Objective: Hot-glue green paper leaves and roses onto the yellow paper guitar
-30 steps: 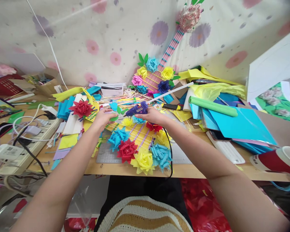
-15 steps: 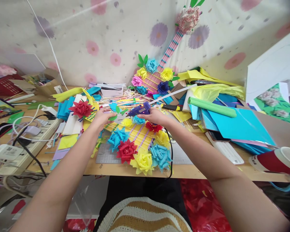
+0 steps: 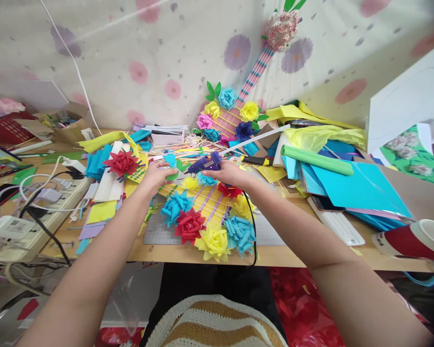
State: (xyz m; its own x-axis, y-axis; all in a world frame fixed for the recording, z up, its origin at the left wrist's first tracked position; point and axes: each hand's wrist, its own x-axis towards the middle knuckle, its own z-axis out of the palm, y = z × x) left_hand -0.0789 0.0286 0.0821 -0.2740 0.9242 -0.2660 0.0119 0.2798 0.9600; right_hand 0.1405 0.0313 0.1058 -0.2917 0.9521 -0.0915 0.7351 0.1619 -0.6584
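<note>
My right hand [image 3: 223, 172] is closed around a dark blue glue gun [image 3: 207, 164] with a long white glue stick [image 3: 255, 140] poking out of its back. The gun's nozzle points left, close to a small sprig of green paper leaves [image 3: 172, 177] pinched in my left hand [image 3: 159, 175]. Beneath both hands lies a yellow paper guitar [image 3: 206, 200] with strings. Blue, red and yellow paper flowers [image 3: 190, 225] ring its body, and a red flower [image 3: 122, 163] sits at its neck end on the left.
A pink flowered guitar [image 3: 251, 86] leans on the curtain behind. Coloured paper sheets [image 3: 361, 185] and a green paper roll [image 3: 316, 160] pile up at right, by a paper cup [image 3: 412, 239]. A power strip [image 3: 47, 219] with tangled cables lies left. The gun's black cord [image 3: 254, 226] hangs over the table edge.
The glue gun in my right hand has shifted slightly left, bringing its nozzle nearer the green leaves. My left hand has moved slightly right.
</note>
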